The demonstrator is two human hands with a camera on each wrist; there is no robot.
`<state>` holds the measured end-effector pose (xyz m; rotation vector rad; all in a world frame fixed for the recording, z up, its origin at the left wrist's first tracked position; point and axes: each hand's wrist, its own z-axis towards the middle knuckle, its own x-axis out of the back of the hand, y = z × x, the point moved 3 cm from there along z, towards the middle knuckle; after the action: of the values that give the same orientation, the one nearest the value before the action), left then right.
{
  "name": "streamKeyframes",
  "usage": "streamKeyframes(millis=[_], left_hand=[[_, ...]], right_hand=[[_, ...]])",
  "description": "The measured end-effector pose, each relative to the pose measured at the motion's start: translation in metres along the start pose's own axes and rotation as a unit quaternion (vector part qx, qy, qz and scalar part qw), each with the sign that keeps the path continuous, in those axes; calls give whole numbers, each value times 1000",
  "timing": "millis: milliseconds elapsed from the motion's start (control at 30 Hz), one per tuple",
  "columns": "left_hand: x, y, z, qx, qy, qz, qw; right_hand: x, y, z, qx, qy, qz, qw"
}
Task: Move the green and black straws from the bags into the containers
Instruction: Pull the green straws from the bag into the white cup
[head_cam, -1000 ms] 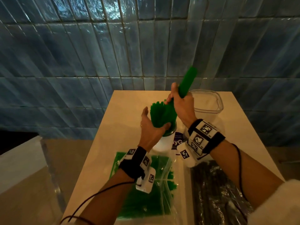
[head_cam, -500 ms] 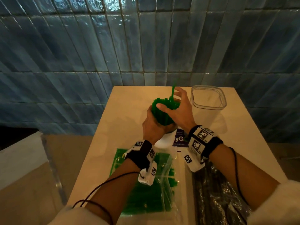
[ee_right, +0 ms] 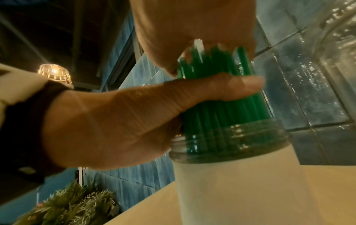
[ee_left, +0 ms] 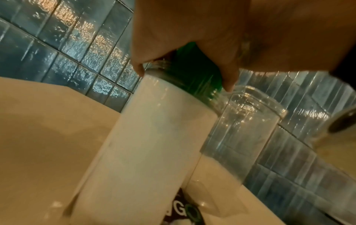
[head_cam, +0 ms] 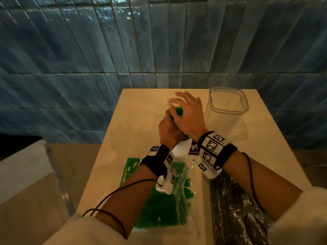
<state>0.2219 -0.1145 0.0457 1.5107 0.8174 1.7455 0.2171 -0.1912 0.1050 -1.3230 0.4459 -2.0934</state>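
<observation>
Starting nearest us, we see two clear bags flat on the cream table (head_cam: 141,110): the bag of green straws (head_cam: 159,206) on our left under the left forearm, the bag of black straws (head_cam: 228,209) on our right, just beside it. Farther out, our left hand (head_cam: 168,131) wraps its thumb and fingers round the bundle of green straws (ee_right: 221,94) just above the rim of the white jar (ee_right: 231,182), which stands upright on the table; straws sit inside it, tips sticking out above the clear neck. Our right hand (head_cam: 189,117) lies on top of the straw tips, palm down, fingers spread and fairly straight, pressing rather than gripping; fingertips blurred in the head view. Just right of the jar, near but apart, stands the clear square container (head_cam: 228,106), upright, nothing visible in it. Behind the table is the blue tiled wall (head_cam: 159,41). A lamp (ee_right: 53,73) and some greenery (ee_right: 73,207) show in the right wrist view.
</observation>
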Motion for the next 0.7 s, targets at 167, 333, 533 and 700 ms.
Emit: streamKeyframes(millis=[167,333,533,700], left_hand=[[-1,-3,13,-4,-43,113,993],[5,-2,16,-21,-19,135,990],[10,1,5,18,44,-20,999],[14,-4,3,59,41,-18,997]], right_hand=[[-2,8,3,-109,-23,-62,992],[-5,-4,3,-72,-67,97,990],[-3,-13,2,-41,-69,89,993],[-4,-8,2,-33,-72,86,993]])
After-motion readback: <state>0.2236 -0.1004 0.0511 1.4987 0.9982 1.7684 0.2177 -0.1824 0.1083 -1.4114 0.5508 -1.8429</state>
